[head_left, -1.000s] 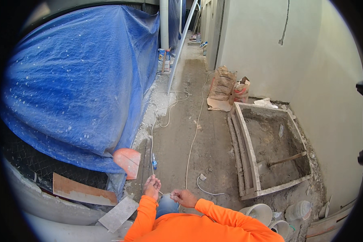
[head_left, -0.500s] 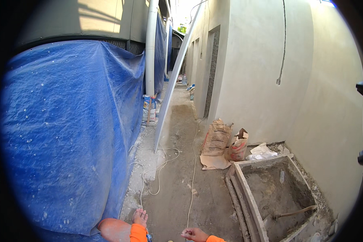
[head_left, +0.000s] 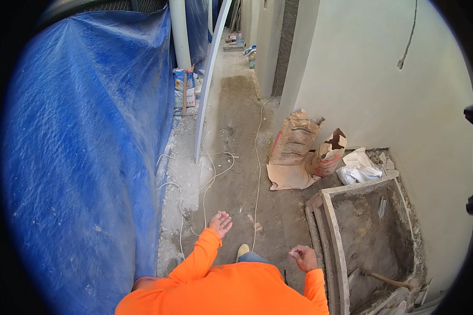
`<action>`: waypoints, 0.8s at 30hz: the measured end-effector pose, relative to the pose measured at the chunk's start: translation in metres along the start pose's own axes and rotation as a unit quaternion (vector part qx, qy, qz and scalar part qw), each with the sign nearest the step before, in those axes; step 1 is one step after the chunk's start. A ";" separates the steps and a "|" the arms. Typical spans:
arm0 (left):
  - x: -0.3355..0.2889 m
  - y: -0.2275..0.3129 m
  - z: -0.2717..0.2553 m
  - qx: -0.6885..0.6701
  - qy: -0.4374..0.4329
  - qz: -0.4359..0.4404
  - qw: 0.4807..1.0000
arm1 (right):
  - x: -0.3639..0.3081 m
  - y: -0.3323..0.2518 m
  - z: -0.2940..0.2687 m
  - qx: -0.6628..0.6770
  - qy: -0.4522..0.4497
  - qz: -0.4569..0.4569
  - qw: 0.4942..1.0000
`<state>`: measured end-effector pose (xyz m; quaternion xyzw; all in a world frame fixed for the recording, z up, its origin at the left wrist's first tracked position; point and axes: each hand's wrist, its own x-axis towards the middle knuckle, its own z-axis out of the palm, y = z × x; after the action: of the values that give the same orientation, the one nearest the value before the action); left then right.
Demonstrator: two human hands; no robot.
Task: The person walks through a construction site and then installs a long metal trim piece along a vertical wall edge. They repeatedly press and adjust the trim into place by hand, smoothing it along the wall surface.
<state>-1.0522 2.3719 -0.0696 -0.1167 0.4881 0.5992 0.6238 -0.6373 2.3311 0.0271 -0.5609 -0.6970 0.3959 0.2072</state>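
Between blue tarp (head_left: 84,157) and plastered wall (head_left: 368,89), a white cord (head_left: 258,178) lies on the floor (head_left: 281,226).
Good footing seems to call for steps clear of it. The left hand (head_left: 220,223) has a spread, seemingly bare grip; the right hand (head_left: 305,258), near the framed box (head_left: 332,226), curls, and whether it pinches anything I cannot tell. Against a second ago, the hands are wider apart and a shoe (head_left: 243,249) shows.

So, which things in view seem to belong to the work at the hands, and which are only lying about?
Likely with the work, judging only by nearness:
looped pale cord, near the open left hand
framed box, near the curled right hand

Seemingly lying about:
torn paper sacks
crumpled white bundle
wooden handle inside the box
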 end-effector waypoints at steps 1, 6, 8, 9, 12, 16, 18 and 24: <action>0.020 0.016 0.020 0.003 0.024 -0.009 1.000 | 0.037 -0.009 -0.010 -0.078 -0.024 0.021 0.996; 0.115 0.105 0.107 -0.054 -0.005 0.040 0.998 | 0.197 -0.060 -0.020 -0.090 -0.128 -0.030 0.987; 0.159 0.141 0.139 -0.053 0.011 0.057 0.997 | 0.254 -0.069 -0.017 -0.095 -0.165 -0.024 0.981; 0.182 0.157 0.156 -0.058 0.011 0.040 0.997 | 0.282 -0.071 -0.016 -0.108 -0.148 -0.031 0.983; 0.257 0.203 0.208 -0.051 0.022 0.036 0.998 | 0.374 -0.069 -0.009 -0.129 -0.094 -0.047 0.986; 0.349 0.260 0.291 -0.057 0.034 0.013 0.998 | 0.481 -0.073 0.002 -0.084 -0.052 0.027 0.995; 0.390 0.288 0.342 -0.050 0.014 0.013 0.999 | 0.541 -0.082 0.001 -0.074 -0.027 0.041 0.996; 0.508 0.369 0.502 0.004 -0.075 0.032 0.997 | 0.695 -0.115 -0.004 0.017 0.048 0.048 0.998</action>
<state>-1.2336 3.1548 -0.0389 -0.0531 0.4454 0.6239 0.6400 -0.9039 2.9831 0.0121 -0.6085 -0.6517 0.3897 0.2304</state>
